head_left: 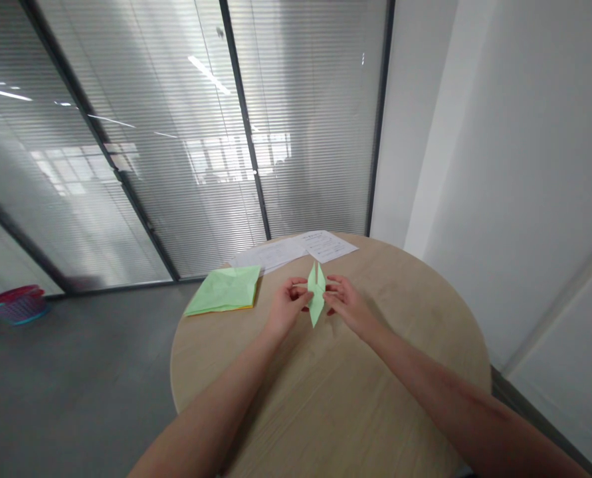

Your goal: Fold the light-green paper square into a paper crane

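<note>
A folded light-green paper shape (316, 294), narrow and pointed at both ends, stands upright above the round wooden table (375, 398). My left hand (289, 304) pinches its left side with the fingers closed. My right hand (344, 302) pinches its right side the same way. Both forearms reach in from the bottom of the view.
A stack of green square paper sheets (224, 290) with an orange edge lies at the table's far left. White printed sheets (296, 250) lie at the far edge. Glass partitions with blinds stand behind, a white wall to the right, and a red basket (14, 303) sits on the floor at left.
</note>
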{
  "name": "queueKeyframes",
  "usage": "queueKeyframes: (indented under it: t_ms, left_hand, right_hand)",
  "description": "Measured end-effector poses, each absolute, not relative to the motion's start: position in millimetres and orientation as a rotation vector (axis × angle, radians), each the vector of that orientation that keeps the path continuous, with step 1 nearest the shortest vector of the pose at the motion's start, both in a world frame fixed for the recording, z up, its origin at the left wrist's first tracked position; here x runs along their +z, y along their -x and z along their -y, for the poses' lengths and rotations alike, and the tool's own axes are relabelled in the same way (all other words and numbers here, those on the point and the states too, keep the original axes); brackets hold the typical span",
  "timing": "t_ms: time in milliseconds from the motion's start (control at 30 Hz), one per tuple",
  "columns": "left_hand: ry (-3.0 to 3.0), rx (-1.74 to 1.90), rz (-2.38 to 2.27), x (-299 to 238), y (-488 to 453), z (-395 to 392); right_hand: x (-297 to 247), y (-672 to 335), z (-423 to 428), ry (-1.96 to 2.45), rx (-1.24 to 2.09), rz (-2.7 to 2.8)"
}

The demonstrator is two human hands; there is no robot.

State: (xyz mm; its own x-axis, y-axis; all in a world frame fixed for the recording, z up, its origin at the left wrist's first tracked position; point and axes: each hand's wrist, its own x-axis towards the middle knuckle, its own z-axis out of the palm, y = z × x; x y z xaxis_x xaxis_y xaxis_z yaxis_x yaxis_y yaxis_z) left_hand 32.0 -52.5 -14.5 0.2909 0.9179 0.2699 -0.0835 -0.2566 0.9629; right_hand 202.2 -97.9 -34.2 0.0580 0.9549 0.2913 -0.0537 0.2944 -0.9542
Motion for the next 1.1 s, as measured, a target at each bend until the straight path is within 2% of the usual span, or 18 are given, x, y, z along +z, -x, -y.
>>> queueKeyframes:
  t_ms: [167, 900, 1100]
  left_hand:
    - [-1.534, 1.148, -0.794, -14.0, -33.3, 54.2]
    - [-1.634, 1.009, -0.8, -18.0, -31.6, 52.1]
    - [-1.619, 0.984, -0.772, -17.5, -31.7, 52.3]
  right_hand:
    - [-36.4, -203.7, 94.7, 1.023, 1.079, 1.38]
    - [-35.6, -208.6, 96.4, 1.117, 0.901, 1.578]
    - [-33.7, -205.3, 100.3, 1.099, 0.944, 1.599]
